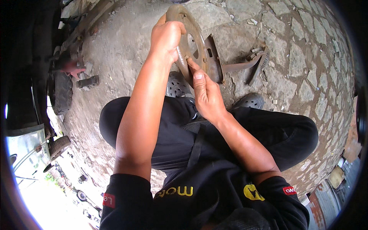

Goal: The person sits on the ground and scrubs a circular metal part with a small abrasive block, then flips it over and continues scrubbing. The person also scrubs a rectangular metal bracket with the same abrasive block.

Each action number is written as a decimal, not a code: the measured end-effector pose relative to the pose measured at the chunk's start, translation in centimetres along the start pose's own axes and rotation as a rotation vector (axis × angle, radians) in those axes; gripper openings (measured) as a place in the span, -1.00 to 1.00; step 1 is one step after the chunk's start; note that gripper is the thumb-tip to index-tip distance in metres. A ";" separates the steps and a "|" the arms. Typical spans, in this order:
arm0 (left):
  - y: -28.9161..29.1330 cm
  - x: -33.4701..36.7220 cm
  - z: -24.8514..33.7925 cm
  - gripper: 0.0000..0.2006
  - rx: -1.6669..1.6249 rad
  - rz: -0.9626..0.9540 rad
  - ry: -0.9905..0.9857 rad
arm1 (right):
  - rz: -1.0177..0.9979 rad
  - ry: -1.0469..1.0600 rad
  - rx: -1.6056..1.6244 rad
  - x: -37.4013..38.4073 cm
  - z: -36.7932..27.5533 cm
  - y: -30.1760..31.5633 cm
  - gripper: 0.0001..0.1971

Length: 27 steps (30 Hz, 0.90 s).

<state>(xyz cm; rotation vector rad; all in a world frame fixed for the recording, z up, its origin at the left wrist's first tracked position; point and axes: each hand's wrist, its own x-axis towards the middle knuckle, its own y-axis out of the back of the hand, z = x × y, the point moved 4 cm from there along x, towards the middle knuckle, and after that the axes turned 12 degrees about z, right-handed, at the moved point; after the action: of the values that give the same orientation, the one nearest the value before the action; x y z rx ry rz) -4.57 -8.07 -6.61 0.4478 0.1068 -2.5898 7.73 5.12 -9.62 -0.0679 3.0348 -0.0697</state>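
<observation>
A round, brownish metal disc [198,37] with a thick rim and cut-out holes stands tilted on edge in front of me. My left hand [167,38] is closed around its left rim, knuckles up. Lower down, my right hand [209,92] pinches the near part of the rim, with the thumb on top and a forefinger stretched along the disc's face. A bright, shiny strip shows on the rim between the two hands. The fingers behind the disc are hidden. Just right of the disc sits a rusty metal plate [216,59] with a slot in it.
From the plate a curved rusty metal arm [241,67] reaches right to an angled metal piece [260,65]. My grey clogs [251,101] are close below. At left lie a dark cylindrical part [87,81], a red object [71,68] and a tyre [63,90]. The ground is rough concrete and stone.
</observation>
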 end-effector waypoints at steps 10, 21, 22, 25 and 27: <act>-0.9 -0.4 0.0 -0.55 -0.014 0.004 0.011 | 0.018 0.006 -0.079 -0.8 1.3 0.8 -0.46; -0.6 -0.2 0.0 -0.49 0.017 -0.002 -0.007 | 0.066 0.050 -0.197 -1.0 0.3 0.8 -0.50; -0.5 -0.4 -0.1 -0.49 0.010 0.004 -0.001 | 0.065 0.070 -0.191 -1.1 -0.1 0.8 -0.50; -0.9 -0.3 0.1 -0.51 -0.015 -0.007 0.005 | 0.073 0.139 -0.205 -0.8 0.1 0.8 -0.51; -0.7 -0.5 0.0 -0.54 -0.031 0.030 0.000 | 0.079 0.127 -0.221 -0.8 0.6 0.8 -0.52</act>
<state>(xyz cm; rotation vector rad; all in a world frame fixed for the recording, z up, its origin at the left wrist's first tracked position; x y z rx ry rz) -4.48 -7.25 -6.47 0.4351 0.1396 -2.5546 8.56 5.94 -10.17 0.0398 3.1543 0.2791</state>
